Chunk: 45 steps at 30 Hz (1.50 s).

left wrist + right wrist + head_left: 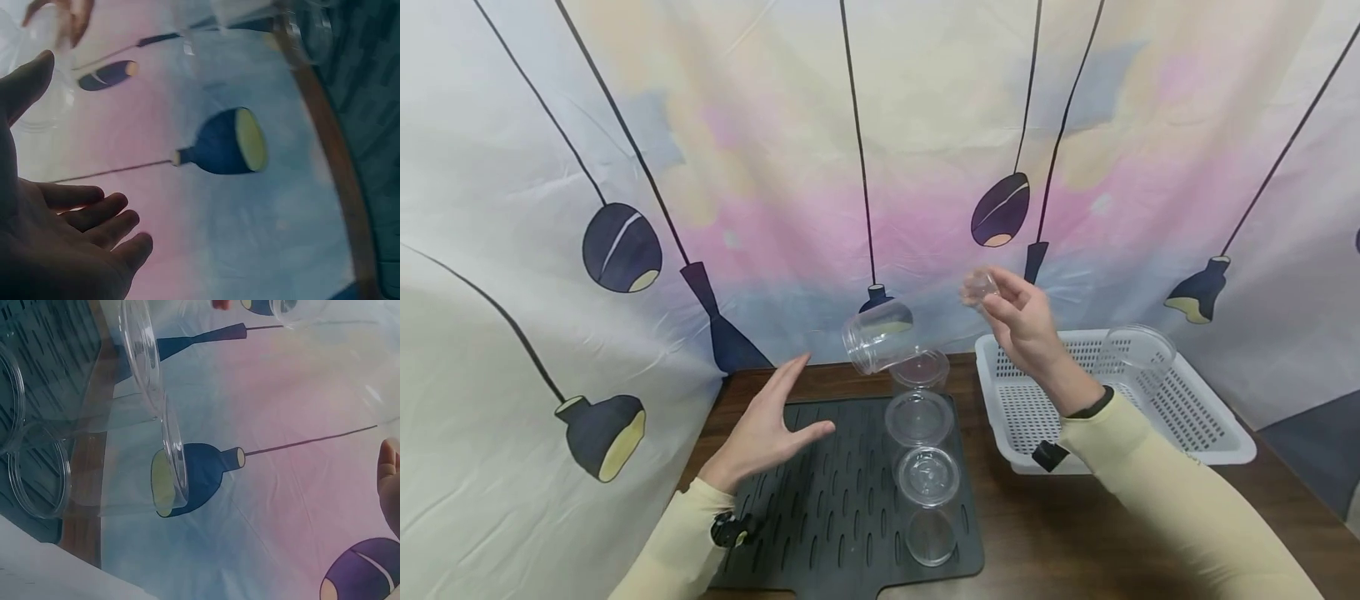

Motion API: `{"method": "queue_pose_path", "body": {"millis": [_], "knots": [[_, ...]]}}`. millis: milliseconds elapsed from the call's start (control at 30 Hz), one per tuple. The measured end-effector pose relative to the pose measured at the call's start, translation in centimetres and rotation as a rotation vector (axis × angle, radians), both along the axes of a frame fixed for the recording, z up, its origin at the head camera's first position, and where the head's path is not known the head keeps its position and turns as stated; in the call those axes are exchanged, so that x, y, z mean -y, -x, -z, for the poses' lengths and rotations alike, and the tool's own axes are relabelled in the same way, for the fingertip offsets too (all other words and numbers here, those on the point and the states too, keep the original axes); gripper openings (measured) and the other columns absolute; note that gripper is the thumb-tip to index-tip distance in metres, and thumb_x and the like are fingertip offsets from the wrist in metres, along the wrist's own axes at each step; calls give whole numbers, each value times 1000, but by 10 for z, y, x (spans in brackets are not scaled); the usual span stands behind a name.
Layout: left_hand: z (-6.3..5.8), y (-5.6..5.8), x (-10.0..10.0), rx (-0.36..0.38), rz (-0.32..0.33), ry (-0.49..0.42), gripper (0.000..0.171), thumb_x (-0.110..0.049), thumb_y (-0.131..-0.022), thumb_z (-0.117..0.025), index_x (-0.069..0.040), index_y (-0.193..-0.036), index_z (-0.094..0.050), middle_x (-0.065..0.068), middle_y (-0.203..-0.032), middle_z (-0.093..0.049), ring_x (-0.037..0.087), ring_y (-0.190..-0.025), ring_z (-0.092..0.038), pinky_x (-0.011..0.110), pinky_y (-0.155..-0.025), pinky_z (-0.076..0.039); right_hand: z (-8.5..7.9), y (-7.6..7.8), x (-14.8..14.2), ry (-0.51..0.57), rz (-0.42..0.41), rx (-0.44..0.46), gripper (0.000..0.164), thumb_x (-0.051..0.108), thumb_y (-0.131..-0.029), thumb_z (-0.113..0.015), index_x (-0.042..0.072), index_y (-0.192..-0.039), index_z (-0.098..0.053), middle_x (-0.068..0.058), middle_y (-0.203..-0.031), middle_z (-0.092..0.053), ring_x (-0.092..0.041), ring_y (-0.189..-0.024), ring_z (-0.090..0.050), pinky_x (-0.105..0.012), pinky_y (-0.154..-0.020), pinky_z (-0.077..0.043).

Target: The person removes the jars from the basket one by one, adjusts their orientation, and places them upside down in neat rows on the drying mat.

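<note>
My right hand (pixel 1026 325) is raised above the basket, fingertips and thumb pinching the end of a clear plastic jar (pixel 880 335). The jar hangs tilted in the air, its wide rim pointing left and down; its middle fades against the cloth. My left hand (pixel 767 429) is held over the mat, thumb and fingers spread, apart from the jar. In the left wrist view its palm (pixel 56 244) holds nothing. Several clear jars (pixel 928 477) stand in a row along the right side of the dark ribbed mat (pixel 820 500), close under the held jar.
A white perforated basket (pixel 1000 417) stands on the brown table (pixel 1000 542) right of the mat, with a clear jar (pixel 1138 350) in its far right part. Behind the table hangs a cloth (pixel 775 167) printed with lamps.
</note>
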<state>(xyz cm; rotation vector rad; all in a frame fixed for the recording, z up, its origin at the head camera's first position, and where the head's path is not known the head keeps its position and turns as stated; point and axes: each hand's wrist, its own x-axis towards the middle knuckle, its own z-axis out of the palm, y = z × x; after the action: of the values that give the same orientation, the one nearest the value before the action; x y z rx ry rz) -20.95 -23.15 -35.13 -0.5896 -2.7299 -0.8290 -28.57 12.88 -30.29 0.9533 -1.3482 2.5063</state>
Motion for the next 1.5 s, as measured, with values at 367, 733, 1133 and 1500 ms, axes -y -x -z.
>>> {"method": "queue_pose_path", "body": {"millis": [367,733,1133,1500], "knots": [[41,2,25,104,-11,81,107,-64,-80,-69,-12,-157,-16,17,-162,-14,41,-146,-21,65,-105,-34,-9,10,16,-144,52,10,48,6,-84,-75,-3,-126,-55,-8,-113,-66,-18,-105,-64,-27,-92,-53],[76,-1,46,185,-40,166,115,-69,-76,-68,-3,-156,-18,22,-160,-17,43,-145,-23,63,-104,-36,-13,12,24,-398,170,-6,61,4,-84,-71,-9,-138,-46,-5,-129,-56,-14,-123,-51,-25,-104,-43],[108,-9,58,241,-80,221,107,-54,-76,-78,5,-150,-29,23,-157,-25,43,-144,-25,60,-106,-36,-16,20,41,-595,252,-92,54,12,-84,-76,1,-132,-56,-20,-131,-57,-19,-122,-55,-34,-111,-39],[119,-14,64,282,-111,241,111,-61,-72,-77,7,-149,-32,26,-156,-27,44,-143,-27,60,-107,-35,-16,24,55,-687,286,-131,58,11,-82,-78,2,-134,-55,-14,-130,-59,-23,-115,-59,-29,-99,-49]]}}
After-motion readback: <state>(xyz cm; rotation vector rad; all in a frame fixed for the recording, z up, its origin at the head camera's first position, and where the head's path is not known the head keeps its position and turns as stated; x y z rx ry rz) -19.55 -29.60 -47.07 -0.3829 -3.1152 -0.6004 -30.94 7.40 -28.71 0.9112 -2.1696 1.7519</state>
